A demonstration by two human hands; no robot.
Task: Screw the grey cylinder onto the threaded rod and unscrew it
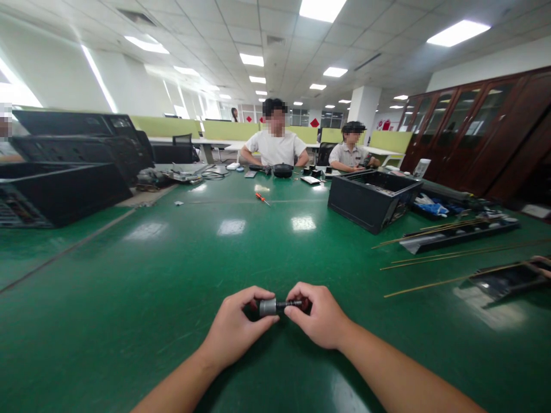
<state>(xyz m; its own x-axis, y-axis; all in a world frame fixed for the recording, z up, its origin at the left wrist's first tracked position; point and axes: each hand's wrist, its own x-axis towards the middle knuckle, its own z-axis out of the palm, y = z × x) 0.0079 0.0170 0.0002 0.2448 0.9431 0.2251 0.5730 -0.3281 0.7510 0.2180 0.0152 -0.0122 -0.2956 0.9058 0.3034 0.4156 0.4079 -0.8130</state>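
My left hand [240, 321] is closed round the thick silver end of a small silver-and-black cylindrical part [268, 307]. At its thinner, shaft-like end, my right hand [316, 315] pinches the same part between thumb and fingers. Dark red shows behind the fingers at both ends, and I cannot make out its exact kind. The part lies level between both hands, just over the green table [181, 264].
Farther off lies a red-handled screwdriver [260, 197]. Black computer cases stand at the left [69, 189] and right [373, 201]. Thin yellowish rods [430, 261] reach in from the right beside a dark metal channel [460, 236]. Two people [275, 146] sit across the table.
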